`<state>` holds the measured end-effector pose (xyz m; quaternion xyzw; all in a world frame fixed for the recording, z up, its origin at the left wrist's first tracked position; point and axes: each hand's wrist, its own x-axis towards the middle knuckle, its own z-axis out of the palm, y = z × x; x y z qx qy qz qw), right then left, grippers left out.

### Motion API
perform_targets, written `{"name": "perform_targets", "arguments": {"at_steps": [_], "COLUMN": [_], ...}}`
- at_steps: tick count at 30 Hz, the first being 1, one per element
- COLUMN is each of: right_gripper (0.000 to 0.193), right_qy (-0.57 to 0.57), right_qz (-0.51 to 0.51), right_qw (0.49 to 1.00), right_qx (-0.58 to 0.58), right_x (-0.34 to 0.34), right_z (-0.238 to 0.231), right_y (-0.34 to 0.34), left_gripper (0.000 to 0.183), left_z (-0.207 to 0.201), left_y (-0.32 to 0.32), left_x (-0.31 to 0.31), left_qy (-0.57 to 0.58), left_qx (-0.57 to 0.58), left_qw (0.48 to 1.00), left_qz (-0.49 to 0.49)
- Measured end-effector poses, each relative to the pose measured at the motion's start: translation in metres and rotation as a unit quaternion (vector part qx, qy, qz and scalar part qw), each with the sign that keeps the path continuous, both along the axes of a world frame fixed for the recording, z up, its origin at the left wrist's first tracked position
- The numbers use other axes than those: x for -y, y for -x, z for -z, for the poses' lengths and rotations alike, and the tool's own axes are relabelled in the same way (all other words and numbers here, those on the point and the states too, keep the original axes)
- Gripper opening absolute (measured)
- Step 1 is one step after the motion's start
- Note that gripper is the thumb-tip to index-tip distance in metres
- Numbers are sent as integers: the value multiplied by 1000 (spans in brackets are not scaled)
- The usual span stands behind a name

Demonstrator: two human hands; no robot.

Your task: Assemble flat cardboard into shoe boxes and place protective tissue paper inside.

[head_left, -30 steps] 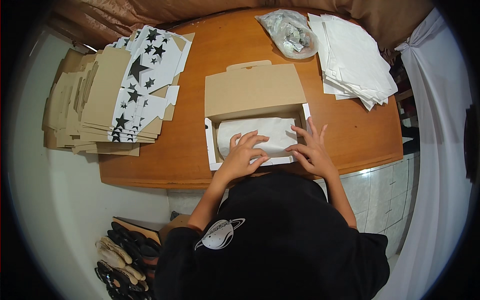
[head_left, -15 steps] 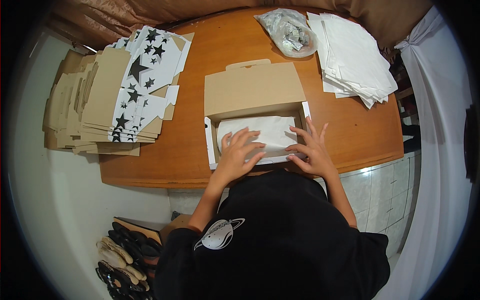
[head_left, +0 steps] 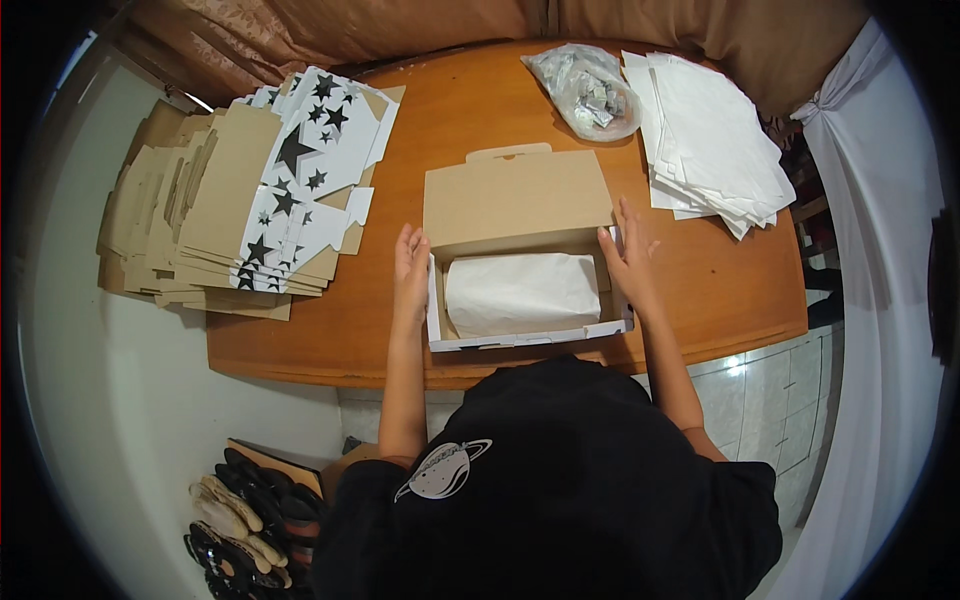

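A cardboard box (head_left: pixel 520 195) stands on the table before me, its brown lid tipped back and a tab at the lid's far edge. Inside lies a bundle wrapped in white paper (head_left: pixel 522 290). My left hand (head_left: pixel 410 270) is upright along the box's left side, fingers stretched out near the lid's hinge. At the right side, my right hand (head_left: pixel 629 265) has its fingers spread, the thumb by the inner corner of the lid. Neither hand grips anything. Whether the palms press on the box walls cannot be told.
Flat box blanks (head_left: pixel 225 190), some white with black stars, are piled at the table's left. A clear plastic bag (head_left: pixel 600 105) of small silvery packets lies at the back, beside white paper sheets (head_left: pixel 715 140). Several shoes (head_left: pixel 250 510) sit on the floor at lower left.
My hands have left the paper bundle and moved apart and away from me, to the box's two sides. More of the bundle shows now.
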<state>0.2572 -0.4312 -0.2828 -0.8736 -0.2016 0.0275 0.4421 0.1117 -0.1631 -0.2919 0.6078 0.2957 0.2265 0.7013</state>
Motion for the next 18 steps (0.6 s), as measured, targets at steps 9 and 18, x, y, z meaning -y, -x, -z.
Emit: {"name": "perform_targets", "arguments": {"at_steps": [9, 18], "right_gripper": [51, 40], "right_qy": [-239, -358], "right_qz": [-32, -72], "right_qw": [970, 929], "right_qx": [17, 60], "right_x": [-23, -37], "right_z": [19, 5], "right_y": [-35, -67], "left_gripper": [61, 74], "left_z": [8, 14], "left_y": [-37, -61], "left_x": [-7, -47], "left_qy": [-44, 34], "left_qx": [132, 256], "left_qw": [990, 965], "left_qz": [-8, 45]}}
